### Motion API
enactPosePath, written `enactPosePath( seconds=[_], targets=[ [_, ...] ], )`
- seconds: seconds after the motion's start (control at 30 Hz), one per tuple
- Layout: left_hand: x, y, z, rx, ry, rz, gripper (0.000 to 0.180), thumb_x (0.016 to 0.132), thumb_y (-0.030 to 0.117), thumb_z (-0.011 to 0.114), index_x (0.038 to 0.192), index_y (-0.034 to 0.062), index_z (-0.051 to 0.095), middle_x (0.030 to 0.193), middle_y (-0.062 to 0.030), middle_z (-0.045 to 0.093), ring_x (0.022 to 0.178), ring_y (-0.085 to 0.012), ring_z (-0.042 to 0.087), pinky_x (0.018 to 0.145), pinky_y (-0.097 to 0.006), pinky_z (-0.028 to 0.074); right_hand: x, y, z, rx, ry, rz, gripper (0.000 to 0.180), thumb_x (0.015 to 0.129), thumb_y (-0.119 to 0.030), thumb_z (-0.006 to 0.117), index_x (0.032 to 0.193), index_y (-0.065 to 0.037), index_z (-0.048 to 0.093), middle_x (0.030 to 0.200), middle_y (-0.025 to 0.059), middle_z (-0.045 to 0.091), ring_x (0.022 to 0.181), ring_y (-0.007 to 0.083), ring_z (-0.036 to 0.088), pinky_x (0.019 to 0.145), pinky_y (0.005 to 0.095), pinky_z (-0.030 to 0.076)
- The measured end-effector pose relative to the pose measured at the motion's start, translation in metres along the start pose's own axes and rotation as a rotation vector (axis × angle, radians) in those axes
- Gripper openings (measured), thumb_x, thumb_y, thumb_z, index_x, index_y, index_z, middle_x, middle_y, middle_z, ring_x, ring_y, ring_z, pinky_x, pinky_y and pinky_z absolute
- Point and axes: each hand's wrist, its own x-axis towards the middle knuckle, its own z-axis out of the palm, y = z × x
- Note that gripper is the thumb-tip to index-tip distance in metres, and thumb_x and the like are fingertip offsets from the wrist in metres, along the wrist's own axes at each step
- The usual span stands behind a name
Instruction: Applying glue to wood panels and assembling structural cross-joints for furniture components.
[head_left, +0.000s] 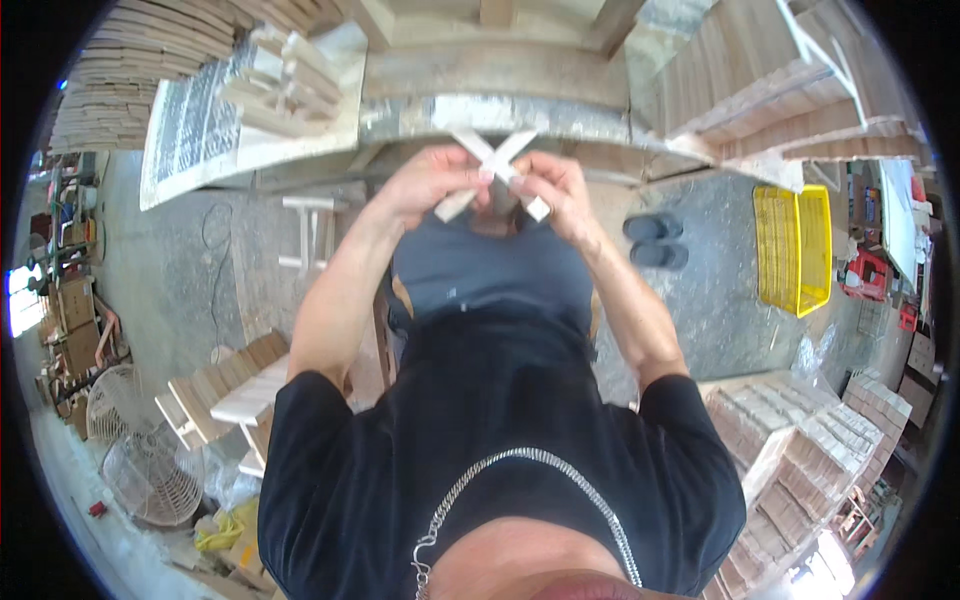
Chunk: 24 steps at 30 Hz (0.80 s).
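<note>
Together both hands point(490, 180) pinch crossed wooden strips point(493, 170).

The grey workbench point(500, 95) stands at the top middle. Left of it, on its edge, lies a pile of short wooden blocks point(285, 80) on a printed sheet point(195, 125). Right of the workbench are stacked wooden slats point(790, 90). Below and right of it a pair of dark slippers point(655, 240) lies on the floor, and further right a yellow plastic crate point(795, 245). Far below left of the workbench are two wire fan guards point(140, 450).
</note>
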Motion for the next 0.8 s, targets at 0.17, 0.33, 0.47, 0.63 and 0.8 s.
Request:
enactPosePath(
  seconds=[0.17, 0.33, 0.47, 0.63, 0.8],
  targets=[
    [0.010, 0.028, -0.005, -0.118, 0.093, -0.027, 0.024, 0.096, 0.017, 0.072, 0.113, 0.0011, 0.067, 0.090, -0.0080, 0.073, 0.077, -0.0117, 0.069, 0.069, -0.025, 0.056, 0.012, -0.039, -0.010, -0.637, 0.065, -0.480, 0.035, 0.095, -0.028, 0.066, 0.112, 0.003, 0.070, 0.094, 0.0143, 0.069, 0.089, 0.0247, 0.061, 0.085, 0.0368, 0.047],
    [0.033, 0.068, -0.013, 0.082, 0.156, 0.012, 0.033, 0.099, 0.027, 0.068, 0.119, 0.0002, 0.066, 0.091, -0.0047, 0.073, 0.081, -0.0106, 0.069, 0.071, -0.025, 0.055, 0.026, -0.069, 0.001, -0.951, 0.224, -0.366, 0.028, 0.090, -0.020, 0.072, 0.107, 0.002, 0.072, 0.097, 0.0155, 0.071, 0.070, 0.0237, 0.063, 0.070, 0.0352, 0.051],
    [0.037, 0.087, -0.015, 0.003, 0.276, 0.246, 0.046, 0.102, 0.038, 0.062, 0.127, -0.0016, 0.064, 0.113, -0.0076, 0.069, 0.089, -0.0167, 0.070, 0.079, -0.027, 0.056, 0.072, -0.078, -0.018, -0.971, 0.346, -0.403, 0.022, 0.090, -0.016, 0.073, 0.105, 0.000, 0.074, 0.073, 0.0094, 0.069, 0.060, 0.0176, 0.061, 0.060, 0.0330, 0.049],
    [0.058, 0.081, -0.020, 0.614, 0.547, 0.651, 0.034, 0.096, 0.024, 0.068, 0.115, -0.0049, 0.066, 0.106, -0.0108, 0.073, 0.091, -0.0201, 0.072, 0.078, -0.035, 0.057, 0.116, -0.097, -0.021, -0.990, 0.432, -0.283, 0.027, 0.090, -0.023, 0.075, 0.104, 0.000, 0.075, 0.069, 0.0089, 0.068, 0.061, 0.0129, 0.059, 0.061, 0.0325, 0.048],
    [0.100, 0.105, -0.035, 0.795, 0.735, 0.726, 0.028, 0.094, 0.023, 0.067, 0.096, -0.0050, 0.065, 0.081, -0.0281, 0.067, 0.079, -0.0466, 0.065, 0.072, -0.050, 0.051, 0.151, -0.117, -0.025, -0.952, 0.477, -0.392, 0.035, 0.088, -0.028, 0.076, 0.088, 0.006, 0.070, 0.064, 0.0184, 0.064, 0.057, 0.0253, 0.062, 0.060, 0.0393, 0.050]
  ],
)
